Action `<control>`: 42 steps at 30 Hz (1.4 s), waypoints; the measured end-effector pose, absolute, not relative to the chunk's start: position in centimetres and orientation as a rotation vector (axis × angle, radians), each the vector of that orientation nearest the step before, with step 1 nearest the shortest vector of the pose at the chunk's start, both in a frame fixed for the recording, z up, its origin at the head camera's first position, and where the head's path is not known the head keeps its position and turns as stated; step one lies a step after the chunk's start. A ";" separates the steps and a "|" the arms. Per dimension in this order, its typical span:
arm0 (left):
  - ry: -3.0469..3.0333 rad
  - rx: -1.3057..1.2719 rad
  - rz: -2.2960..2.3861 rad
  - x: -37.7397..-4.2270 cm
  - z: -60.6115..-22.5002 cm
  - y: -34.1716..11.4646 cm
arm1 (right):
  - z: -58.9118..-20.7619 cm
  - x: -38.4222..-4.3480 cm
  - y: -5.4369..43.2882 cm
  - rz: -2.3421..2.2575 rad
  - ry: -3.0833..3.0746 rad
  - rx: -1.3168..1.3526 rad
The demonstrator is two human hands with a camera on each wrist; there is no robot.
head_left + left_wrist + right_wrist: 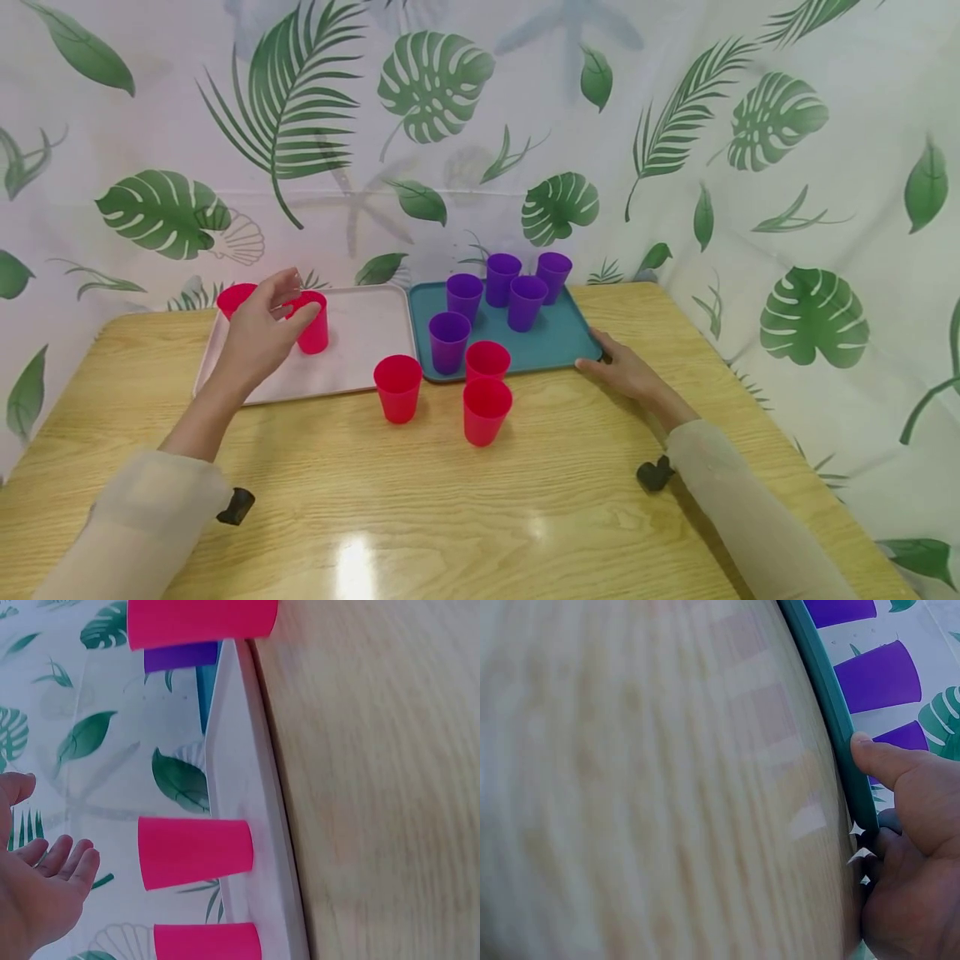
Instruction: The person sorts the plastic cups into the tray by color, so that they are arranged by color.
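My left hand (262,321) hovers over the pale tray (360,333), its fingers spread and holding nothing. Two red cups stand upright on that tray: one red cup (313,329) close by the fingers, the other (236,297) partly behind the hand. In the left wrist view, a gap separates the hand (45,885) from the nearer cup (196,853). At the right front corner of the teal tray (551,346), my right hand (626,367) grips the edge. The right wrist view shows the thumb (881,759) on the rim and the other fingers low at the corner, partly hidden.
Several purple cups (527,302) stand upright on the teal tray. Before the trays are three red cups: one at the pale tray's right front (398,389), one farther right (483,417), and another (487,360) close behind it. A leaf-patterned cloth (480,167) hangs behind the wooden table (420,517).
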State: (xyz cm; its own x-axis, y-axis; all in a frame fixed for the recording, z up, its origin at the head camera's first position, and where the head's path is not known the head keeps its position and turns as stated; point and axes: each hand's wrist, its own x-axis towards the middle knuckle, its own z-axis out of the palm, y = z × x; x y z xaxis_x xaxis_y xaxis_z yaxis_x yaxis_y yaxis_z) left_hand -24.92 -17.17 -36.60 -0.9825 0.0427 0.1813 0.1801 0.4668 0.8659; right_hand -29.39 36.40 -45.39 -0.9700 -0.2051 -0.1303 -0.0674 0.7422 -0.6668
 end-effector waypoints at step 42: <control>-2.583 -0.495 -1.891 -19.7 -41.0 -10.9 | -45.2 -29.2 36.3 -1.041 2.751 -0.216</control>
